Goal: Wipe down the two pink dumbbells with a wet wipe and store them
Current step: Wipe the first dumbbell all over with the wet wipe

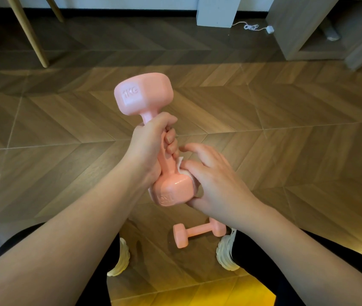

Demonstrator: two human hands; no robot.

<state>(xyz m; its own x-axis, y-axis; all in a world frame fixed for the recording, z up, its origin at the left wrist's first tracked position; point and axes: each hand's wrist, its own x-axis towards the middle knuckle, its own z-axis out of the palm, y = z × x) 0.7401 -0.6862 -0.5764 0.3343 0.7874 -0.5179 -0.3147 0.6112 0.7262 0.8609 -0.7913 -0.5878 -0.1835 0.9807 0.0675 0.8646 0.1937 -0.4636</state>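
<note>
- The left hand (151,146) is seen clenched round the handle of a pink dumbbell (143,96), which is held tilted in the air above the floor (286,111), one head up and away, the other down toward the person
- The right hand (215,184) is wrapped about the lower head, thumb beneath and fingers spread over its side; a white wet wipe (180,167) is gripped between that hand and the head
- "1KG" is moulded on both heads
- A second pink dumbbell (197,234) is laid flat on the floor below the hands, between two pale shoes (121,257), nearer the right one and partly hidden by the right wrist
- Along the far edge of the floor, wooden furniture legs (27,29) are seen toward the left corner, a white block (217,9) with a white cable (250,27) beside it near the middle, and a grey cabinet (308,29) toward the right corner
</note>
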